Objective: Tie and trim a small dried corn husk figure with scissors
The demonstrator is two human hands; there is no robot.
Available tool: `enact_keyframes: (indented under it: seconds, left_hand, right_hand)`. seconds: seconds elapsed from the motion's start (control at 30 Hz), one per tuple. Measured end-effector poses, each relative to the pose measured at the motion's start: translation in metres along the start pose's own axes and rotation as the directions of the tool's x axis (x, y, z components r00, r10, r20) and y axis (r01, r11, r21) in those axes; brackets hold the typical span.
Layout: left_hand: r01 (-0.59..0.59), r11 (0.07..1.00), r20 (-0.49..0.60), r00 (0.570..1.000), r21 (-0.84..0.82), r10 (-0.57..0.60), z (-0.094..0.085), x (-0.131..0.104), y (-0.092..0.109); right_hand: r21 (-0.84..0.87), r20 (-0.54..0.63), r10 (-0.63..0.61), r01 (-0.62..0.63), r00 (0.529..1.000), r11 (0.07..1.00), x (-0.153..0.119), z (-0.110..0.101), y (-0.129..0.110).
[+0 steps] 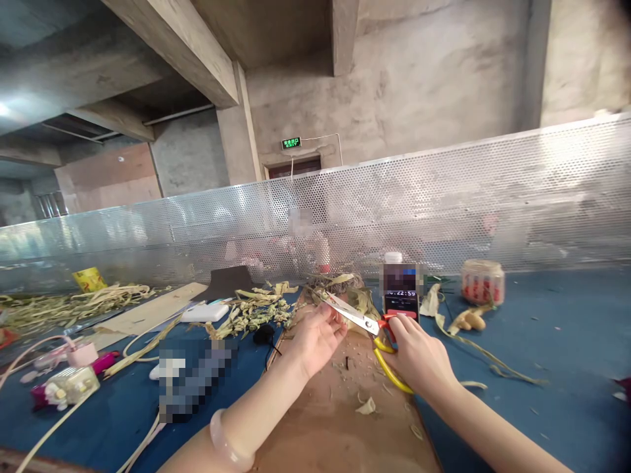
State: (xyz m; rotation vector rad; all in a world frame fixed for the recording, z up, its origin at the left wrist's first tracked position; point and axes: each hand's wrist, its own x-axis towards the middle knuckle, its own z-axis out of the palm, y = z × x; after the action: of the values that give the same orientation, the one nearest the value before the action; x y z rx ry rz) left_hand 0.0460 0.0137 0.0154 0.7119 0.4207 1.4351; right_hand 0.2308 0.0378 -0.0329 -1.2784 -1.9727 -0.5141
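My right hand [419, 355] is wrapped round the red and yellow handles of a pair of scissors [367, 324]. Their blades are parted a little and point up and left, over my left hand's fingertips. My left hand [319, 338] has its fingers curled in by the blades; what they pinch is too small to make out. Just behind the blades lie dried leaf strips [357, 299], partly hidden. Beneath both hands a brown board [340, 427] carries small scraps and a pale leaf bit [366, 406].
A phone with a timer [401, 302] stands behind my right hand. To its right are a jar [483, 282] and a tan lump [467, 320]. Dried plant heaps [261, 312], a white box [206, 312] and cables lie left. A perforated metal screen [419, 203] closes off the back.
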Motion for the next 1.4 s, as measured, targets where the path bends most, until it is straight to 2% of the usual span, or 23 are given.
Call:
enact_keyframes:
  seconds: [0.3, 0.6, 0.77, 1.0, 1.1, 1.3, 1.4]
  left_hand:
    - [0.021, 1.000, 0.014, 1.000, -0.015, -0.021, -0.0007, -0.0004, 0.0007]
    - [0.021, 1.000, 0.062, 0.998, -0.018, -0.020, -0.0025, 0.0013, 0.0036]
    - [0.015, 0.999, 0.074, 0.997, -0.029, -0.013, -0.0008, -0.0002, 0.0042]
    - [0.007, 0.999, 0.116, 0.993, -0.033, -0.003, 0.0023, -0.0033, 0.0064]
    - [-0.008, 1.000, 0.100, 0.995, -0.013, 0.009, 0.0018, -0.0031, 0.0056]
    - [-0.025, 0.998, 0.012, 1.000, 0.051, 0.025, 0.0023, 0.0003, 0.0034]
    - [-0.013, 0.975, -0.038, 0.999, 0.223, 0.022, 0.0004, 0.0024, 0.0039]
  right_hand:
    - [0.025, 0.011, 0.022, -0.022, 1.000, 0.999, 0.0004, 0.0017, -0.0021]
    - [0.170, 0.000, 0.170, -0.168, 0.985, 0.971, 0.0055, -0.0037, 0.0022]
    - [0.243, 0.067, 0.226, -0.235, 0.972, 0.941, 0.0069, -0.0032, 0.0015]
    - [0.331, 0.130, 0.215, -0.246, 0.968, 0.911, 0.0047, -0.0006, -0.0018]
    - [0.338, 0.155, 0.218, -0.259, 0.964, 0.905, 0.0045, 0.0006, -0.0014]
    - [0.317, 0.131, 0.189, -0.222, 0.973, 0.922, 0.0043, 0.0026, 0.0007]
    - [0.306, 0.100, 0.168, -0.191, 0.981, 0.933, 0.0045, 0.0035, 0.0021]
